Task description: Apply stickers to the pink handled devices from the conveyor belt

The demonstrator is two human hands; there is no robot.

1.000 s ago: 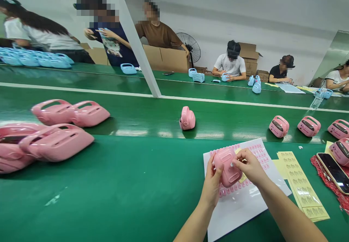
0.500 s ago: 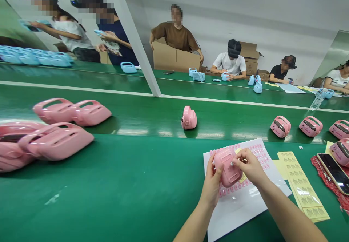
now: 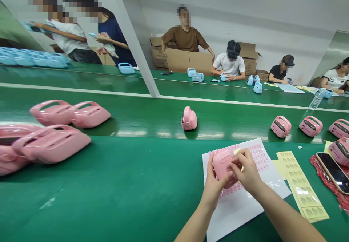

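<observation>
Pink casing (image 3: 221, 162), near right, is grasped by the left hand (image 3: 213, 184). It is touched by the right hand (image 3: 247, 170), grip unclear.

Pink unit (image 3: 221, 164) pt. hidden behind R hand (image 3: 247, 171)

I make out, on my feed, a bare left hand (image 3: 214, 188) and a bare right hand (image 3: 247, 172), both with slender, tapering fingers. The smooth, slim left forearm (image 3: 196, 218) and right forearm (image 3: 285, 213) narrow toward bare wrists, uncovered down to my view's bottom edge.
</observation>
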